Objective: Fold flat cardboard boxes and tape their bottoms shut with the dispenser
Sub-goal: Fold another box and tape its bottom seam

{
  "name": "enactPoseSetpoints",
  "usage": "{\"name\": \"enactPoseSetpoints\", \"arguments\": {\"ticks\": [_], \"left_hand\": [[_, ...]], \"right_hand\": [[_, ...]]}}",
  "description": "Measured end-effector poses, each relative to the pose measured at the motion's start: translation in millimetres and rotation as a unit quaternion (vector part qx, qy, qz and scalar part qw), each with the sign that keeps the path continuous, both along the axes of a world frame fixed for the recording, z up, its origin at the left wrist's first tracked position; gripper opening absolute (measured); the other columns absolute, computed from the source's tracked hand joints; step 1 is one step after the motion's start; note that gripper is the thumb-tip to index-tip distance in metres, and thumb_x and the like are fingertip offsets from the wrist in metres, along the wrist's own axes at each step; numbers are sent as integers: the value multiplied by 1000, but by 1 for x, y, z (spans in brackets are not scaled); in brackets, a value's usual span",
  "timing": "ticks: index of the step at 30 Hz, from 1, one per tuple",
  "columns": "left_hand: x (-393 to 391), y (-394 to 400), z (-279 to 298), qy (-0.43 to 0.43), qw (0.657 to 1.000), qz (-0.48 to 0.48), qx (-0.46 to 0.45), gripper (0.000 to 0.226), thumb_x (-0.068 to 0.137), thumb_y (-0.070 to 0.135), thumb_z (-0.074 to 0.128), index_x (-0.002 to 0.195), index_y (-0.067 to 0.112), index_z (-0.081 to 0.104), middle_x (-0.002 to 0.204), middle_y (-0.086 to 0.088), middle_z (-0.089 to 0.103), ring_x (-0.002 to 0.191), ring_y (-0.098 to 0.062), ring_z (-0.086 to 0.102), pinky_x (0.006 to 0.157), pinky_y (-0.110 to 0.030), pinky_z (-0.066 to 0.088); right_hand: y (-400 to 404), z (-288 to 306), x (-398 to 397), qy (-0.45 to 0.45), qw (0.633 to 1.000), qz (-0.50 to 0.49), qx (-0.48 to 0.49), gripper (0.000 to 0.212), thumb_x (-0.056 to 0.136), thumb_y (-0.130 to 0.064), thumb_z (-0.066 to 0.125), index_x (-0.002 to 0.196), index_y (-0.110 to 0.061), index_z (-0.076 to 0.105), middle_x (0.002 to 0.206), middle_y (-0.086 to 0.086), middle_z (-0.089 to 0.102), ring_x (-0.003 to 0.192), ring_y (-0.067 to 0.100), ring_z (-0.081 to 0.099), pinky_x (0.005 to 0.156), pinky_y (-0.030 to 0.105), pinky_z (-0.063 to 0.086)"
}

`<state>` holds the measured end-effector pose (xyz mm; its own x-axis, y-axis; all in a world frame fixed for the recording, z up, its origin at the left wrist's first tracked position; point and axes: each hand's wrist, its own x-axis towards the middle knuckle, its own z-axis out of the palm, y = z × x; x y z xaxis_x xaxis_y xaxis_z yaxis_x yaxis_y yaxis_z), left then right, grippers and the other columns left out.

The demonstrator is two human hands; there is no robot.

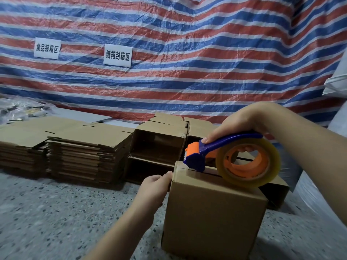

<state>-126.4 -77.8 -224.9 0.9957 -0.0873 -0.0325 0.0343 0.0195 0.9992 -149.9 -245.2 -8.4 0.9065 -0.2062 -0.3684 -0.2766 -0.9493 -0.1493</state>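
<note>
Striped red-white-blue tarp wall behind, speckled grey floor open on the near left. Stacks of flat brown cardboard blanks lie at left, folded open brown boxes behind centre. Upright brown cardboard box stands on the floor, bottom flaps up. Right hand reaches in from the right, wrist bent down, grip clenched around the handle of the blue-and-orange tape dispenser with clear roll, its nose on the flap seam near the box's far-left edge. Left hand comes from below, fingers curled over the box's top-left corner, steadying it.
</note>
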Motion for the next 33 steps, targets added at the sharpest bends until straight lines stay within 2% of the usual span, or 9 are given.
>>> {"name": "enactPoseSetpoints", "arguments": {"ticks": [2, 10, 15, 16, 18, 20, 22, 26, 33], "left_hand": [[-2, 0, 2, -10, 1000, 7, 6, 36, 96, 45, 55, 81, 13, 63, 56, 5, 51, 48, -6, 44, 57, -25, 35], [-6, 4, -1, -89, 993, 32, 67, 50, 97, 49, 49, 81, 4, 62, 74, -7, 56, 68, -17, 52, 67, -35, 44], [-15, 8, 3, -176, 953, 104, 224, 49, 101, 51, 35, 73, 19, 59, 66, 7, 56, 61, -7, 52, 57, -24, 37], [-19, 9, 4, -206, 947, 116, 219, 45, 103, 50, 30, 79, 28, 60, 77, 13, 60, 69, -1, 54, 61, -22, 40], [-28, 10, 6, -260, 947, 121, 147, 45, 102, 53, 20, 121, 38, 58, 119, 24, 55, 107, 9, 51, 91, -18, 41], [-35, 9, 6, -303, 942, 89, 111, 60, 94, 62, 19, 148, 40, 33, 138, 33, 34, 124, 24, 31, 104, -11, 27], [-44, 4, 5, -309, 943, 34, 120, 65, 90, 70, 24, 150, 44, 24, 142, 38, 26, 123, 32, 22, 102, -6, 24], [-55, -6, 3, -276, 951, 16, 135, 61, 95, 57, 40, 152, 39, 28, 151, 21, 37, 134, 5, 35, 113, -27, 35], [-58, -9, 8, -234, 961, 5, 145, 56, 99, 53, 36, 152, 40, 25, 146, 16, 44, 115, 3, 41, 94, -21, 37]], "right_hand": [[0, 0, 0, 0, 1000, 0, 2, 54, 83, -63, 65, 104, -13, 64, 66, 2, 73, 49, 10, 67, 45, 19, 51], [-1, 0, 0, 1, 1000, 2, 6, 55, 82, -64, 65, 103, -14, 64, 68, 2, 74, 51, 10, 67, 46, 19, 52], [0, 0, 0, 6, 1000, 1, 8, 56, 80, -64, 66, 103, -14, 65, 69, 2, 74, 51, 10, 68, 46, 20, 52], [-1, 0, 0, 6, 1000, 1, 8, 56, 80, -65, 66, 103, -14, 65, 69, 3, 74, 51, 10, 68, 46, 20, 52], [-1, 0, 0, 4, 1000, 2, 7, 56, 81, -65, 66, 104, -14, 64, 69, 3, 74, 51, 11, 68, 46, 20, 51], [-1, 0, 0, 2, 1000, 2, 8, 55, 82, -64, 65, 103, -13, 64, 67, 2, 74, 50, 10, 67, 45, 19, 51], [0, 0, 0, 2, 1000, 1, 7, 55, 82, -64, 65, 102, -13, 64, 66, 2, 73, 48, 11, 66, 44, 19, 50], [2, 0, -1, 5, 1000, -1, 4, 55, 83, -64, 64, 103, -13, 64, 66, 3, 72, 48, 10, 65, 43, 19, 50], [-1, 0, 0, 6, 1000, -1, 14, 55, 81, -63, 65, 105, -13, 63, 64, 3, 72, 47, 10, 65, 42, 19, 49]]}}
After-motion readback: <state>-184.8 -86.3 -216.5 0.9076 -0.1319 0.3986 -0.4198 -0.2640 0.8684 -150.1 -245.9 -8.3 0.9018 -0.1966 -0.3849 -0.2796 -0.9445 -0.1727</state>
